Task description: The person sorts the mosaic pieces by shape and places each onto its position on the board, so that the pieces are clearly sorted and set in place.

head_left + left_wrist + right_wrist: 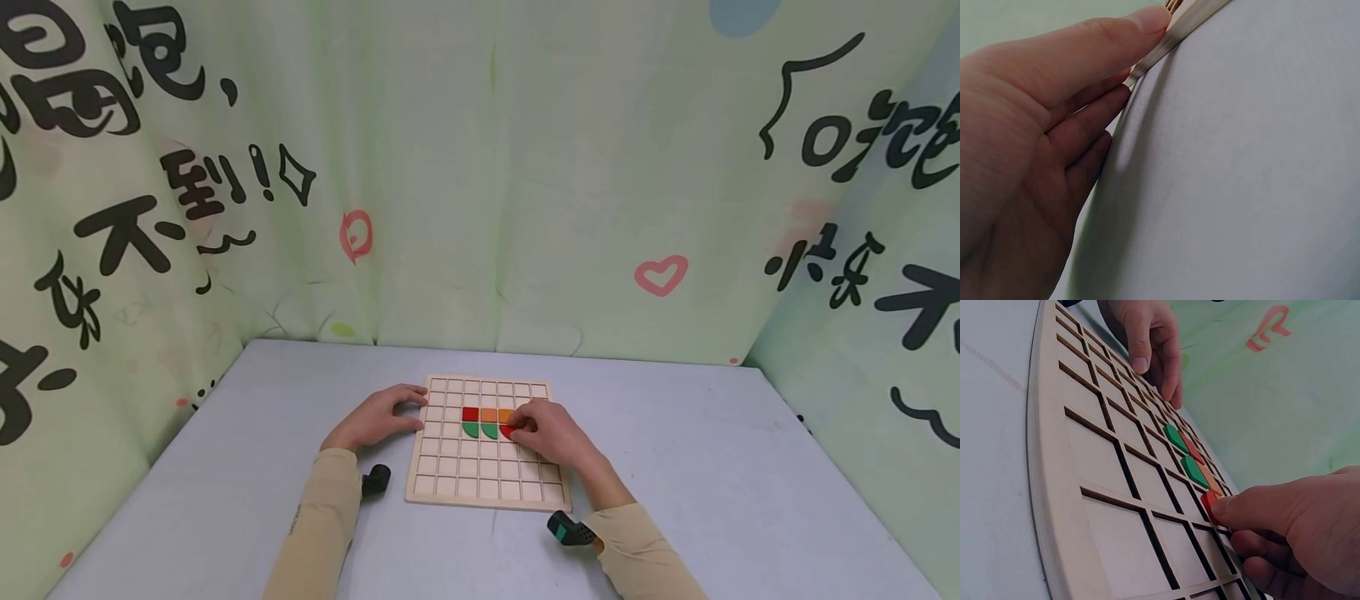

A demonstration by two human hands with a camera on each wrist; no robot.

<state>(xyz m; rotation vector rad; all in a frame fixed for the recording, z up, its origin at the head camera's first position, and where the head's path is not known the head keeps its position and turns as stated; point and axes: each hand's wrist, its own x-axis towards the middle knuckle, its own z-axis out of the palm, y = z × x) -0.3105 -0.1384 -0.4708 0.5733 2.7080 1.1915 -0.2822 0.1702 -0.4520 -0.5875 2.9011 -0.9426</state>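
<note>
A wooden grid board lies flat on the table. In its cells sit a red square, an orange square, another orange piece partly behind my fingers, and two green round-edged pieces. My right hand pinches a red round-edged piece at the cell right of the green ones; whether it is fully seated I cannot tell. At the board's left edge is my left hand, thumb and extended fingers touching the rim.
The white table surrounds the board. A printed curtain hangs behind it and along both sides. Dark wrist devices show at the left wrist and right wrist.
</note>
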